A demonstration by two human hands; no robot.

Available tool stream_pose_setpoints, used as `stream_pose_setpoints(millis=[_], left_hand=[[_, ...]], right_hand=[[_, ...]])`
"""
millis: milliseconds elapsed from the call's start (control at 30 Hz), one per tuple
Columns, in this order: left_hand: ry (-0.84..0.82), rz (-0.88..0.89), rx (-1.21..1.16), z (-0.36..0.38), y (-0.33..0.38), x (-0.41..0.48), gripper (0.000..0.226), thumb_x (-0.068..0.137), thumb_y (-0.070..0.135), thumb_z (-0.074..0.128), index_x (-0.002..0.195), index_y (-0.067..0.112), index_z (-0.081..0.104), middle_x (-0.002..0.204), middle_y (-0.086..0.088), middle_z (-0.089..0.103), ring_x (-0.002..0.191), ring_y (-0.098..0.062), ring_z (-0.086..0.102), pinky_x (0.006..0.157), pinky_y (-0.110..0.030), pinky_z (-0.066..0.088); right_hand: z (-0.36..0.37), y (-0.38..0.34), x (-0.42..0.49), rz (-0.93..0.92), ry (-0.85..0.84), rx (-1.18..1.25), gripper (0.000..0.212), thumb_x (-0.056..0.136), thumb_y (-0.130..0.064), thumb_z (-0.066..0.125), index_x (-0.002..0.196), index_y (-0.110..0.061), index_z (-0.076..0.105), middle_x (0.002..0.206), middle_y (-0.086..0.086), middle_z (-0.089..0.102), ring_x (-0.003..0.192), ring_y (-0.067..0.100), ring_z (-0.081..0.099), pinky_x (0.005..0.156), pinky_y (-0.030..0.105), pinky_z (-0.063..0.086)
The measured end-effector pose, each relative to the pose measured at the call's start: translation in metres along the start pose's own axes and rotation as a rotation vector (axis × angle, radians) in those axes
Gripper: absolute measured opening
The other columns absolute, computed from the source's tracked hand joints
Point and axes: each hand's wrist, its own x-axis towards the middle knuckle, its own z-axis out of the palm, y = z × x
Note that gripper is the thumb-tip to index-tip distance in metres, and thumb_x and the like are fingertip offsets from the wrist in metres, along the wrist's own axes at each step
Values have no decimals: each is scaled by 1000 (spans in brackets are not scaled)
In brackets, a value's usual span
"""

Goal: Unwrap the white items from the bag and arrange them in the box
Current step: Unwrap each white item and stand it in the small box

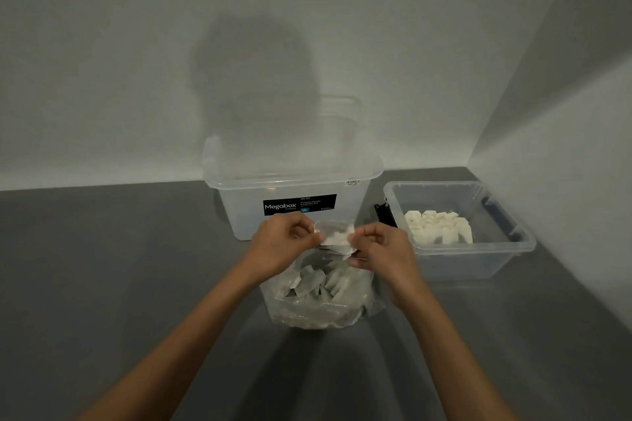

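Note:
A wrapped white item in clear plastic is held above the bag. My left hand pinches its left edge and my right hand pinches its right edge. Just below them a clear plastic bag stands open on the grey surface, holding several wrapped white items. To the right, a low clear box holds several unwrapped white items standing in rows at its left side.
A tall clear storage box with a black Megabox label stands behind the bag, and a clear lid leans on the wall behind it. A black object lies between the two boxes. White walls meet in a corner at the right.

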Motion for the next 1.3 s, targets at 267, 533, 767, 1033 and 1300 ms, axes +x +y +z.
stream_pose_setpoints(millis=[267,533,767,1033,1300], left_hand=[[70,1,-33,-14,3,5,13,78,26,77,82,16,70,74,2,71,72,-9,66,74,-22,52],[-43,59,238,-30,7,9,7,81,28,73,87,24,75,80,12,71,83,-9,65,86,-37,52],[-53,119,549,-36,19,7,10,86,33,66,92,28,72,87,15,68,87,-7,61,94,-40,40],[-107,130,435,-42,25,10,6,89,26,60,85,28,64,79,12,64,76,-6,59,75,-32,50],[-98,179,346,-37,57,29,6,84,24,69,86,19,71,77,4,69,75,-8,63,71,-27,50]], right_hand=[[-5,8,-3,-31,-89,39,6,81,-3,72,86,-7,70,80,13,70,69,18,69,65,31,60],[-3,13,3,-163,-114,-411,8,82,-5,72,86,-11,75,68,-2,67,57,12,67,57,23,58],[-6,5,5,-285,-207,-726,8,82,-16,72,84,-23,76,78,-12,66,68,-1,59,67,18,50],[-16,-34,9,-378,-241,-832,13,85,-15,70,94,-22,76,73,-8,66,65,-2,57,74,21,47],[-50,-73,17,-376,-208,-912,15,87,-8,65,96,-15,75,93,-1,72,80,6,62,70,13,46]])
